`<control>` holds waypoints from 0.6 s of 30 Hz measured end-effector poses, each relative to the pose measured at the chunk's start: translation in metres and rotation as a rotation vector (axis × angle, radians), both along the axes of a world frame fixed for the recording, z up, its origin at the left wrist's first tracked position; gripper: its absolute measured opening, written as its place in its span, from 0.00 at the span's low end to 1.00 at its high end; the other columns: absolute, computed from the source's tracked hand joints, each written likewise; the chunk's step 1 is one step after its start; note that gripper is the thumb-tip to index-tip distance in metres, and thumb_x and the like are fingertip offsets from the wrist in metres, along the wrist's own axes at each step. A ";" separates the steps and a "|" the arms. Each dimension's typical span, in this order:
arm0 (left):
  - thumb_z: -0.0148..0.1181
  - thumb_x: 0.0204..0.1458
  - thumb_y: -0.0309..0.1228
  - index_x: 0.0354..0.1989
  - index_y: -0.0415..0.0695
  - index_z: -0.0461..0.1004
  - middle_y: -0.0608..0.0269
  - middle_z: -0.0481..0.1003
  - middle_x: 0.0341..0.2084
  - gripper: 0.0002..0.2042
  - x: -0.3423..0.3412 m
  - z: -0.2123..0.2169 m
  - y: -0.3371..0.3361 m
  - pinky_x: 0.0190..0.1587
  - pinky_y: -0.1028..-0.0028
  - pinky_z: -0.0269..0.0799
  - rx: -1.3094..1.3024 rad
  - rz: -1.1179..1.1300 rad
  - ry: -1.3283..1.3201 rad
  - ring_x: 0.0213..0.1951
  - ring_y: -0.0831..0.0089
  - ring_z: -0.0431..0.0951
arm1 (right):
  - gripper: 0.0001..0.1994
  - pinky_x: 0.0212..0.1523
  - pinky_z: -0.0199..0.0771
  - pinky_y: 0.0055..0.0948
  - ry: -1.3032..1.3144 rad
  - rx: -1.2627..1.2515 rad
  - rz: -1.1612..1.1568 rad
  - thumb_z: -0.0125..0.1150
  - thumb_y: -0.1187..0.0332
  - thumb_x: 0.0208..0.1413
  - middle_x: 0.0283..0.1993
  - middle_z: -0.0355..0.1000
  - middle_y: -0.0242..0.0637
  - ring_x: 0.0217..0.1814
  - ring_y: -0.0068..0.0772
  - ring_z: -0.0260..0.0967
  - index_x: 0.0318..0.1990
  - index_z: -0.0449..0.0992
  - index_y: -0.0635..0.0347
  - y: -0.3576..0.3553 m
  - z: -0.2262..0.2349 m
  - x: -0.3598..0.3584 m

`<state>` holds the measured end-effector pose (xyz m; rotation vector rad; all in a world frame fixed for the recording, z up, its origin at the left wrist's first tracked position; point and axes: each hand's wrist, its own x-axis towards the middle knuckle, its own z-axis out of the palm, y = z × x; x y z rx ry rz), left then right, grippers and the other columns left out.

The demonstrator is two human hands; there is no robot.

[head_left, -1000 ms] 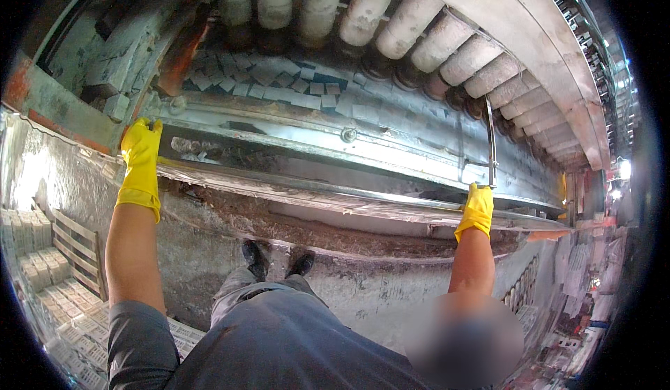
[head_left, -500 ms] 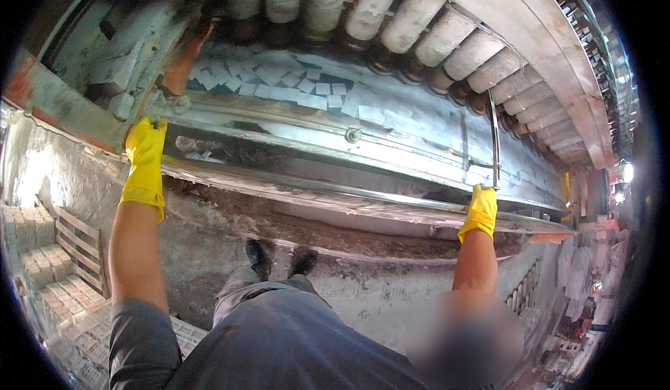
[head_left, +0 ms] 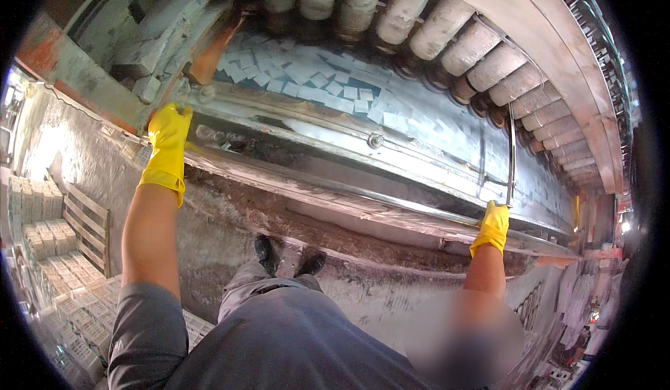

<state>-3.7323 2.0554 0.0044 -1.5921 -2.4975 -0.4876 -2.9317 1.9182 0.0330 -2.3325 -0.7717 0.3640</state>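
Both my hands wear yellow rubber gloves and reach forward to a long machine bed. My left hand (head_left: 169, 135) is closed at the bed's left end, beside the orange-red frame (head_left: 115, 107); what its fingers grip is hidden. My right hand (head_left: 494, 224) is closed around the lower end of a thin metal rod handle (head_left: 511, 163), at the near edge to the right. Between my hands runs a long metal rail (head_left: 363, 191). Beyond it, many small pale square pieces (head_left: 300, 72) lie scattered on the wet, bluish bed (head_left: 447, 149).
A row of thick, worn cylinders (head_left: 398, 13) stands along the bed's far side, under a curved beige beam (head_left: 558, 55). Stacked pale blocks (head_left: 59, 271) and a wooden pallet (head_left: 87, 226) are at the left. My dark shoes (head_left: 309, 263) stand on the grey floor.
The whole view has shifted, so the machine and both hands appear farther right. Both hands keep their places against the machine, and their fingers stay closed.
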 end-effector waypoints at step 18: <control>0.64 0.53 0.53 0.41 0.43 0.83 0.46 0.83 0.38 0.23 -0.005 -0.004 0.004 0.47 0.53 0.77 0.023 0.005 0.027 0.43 0.46 0.82 | 0.22 0.33 0.78 0.37 0.059 0.032 0.019 0.57 0.54 0.65 0.49 0.73 0.46 0.40 0.40 0.74 0.54 0.72 0.67 0.002 0.006 -0.017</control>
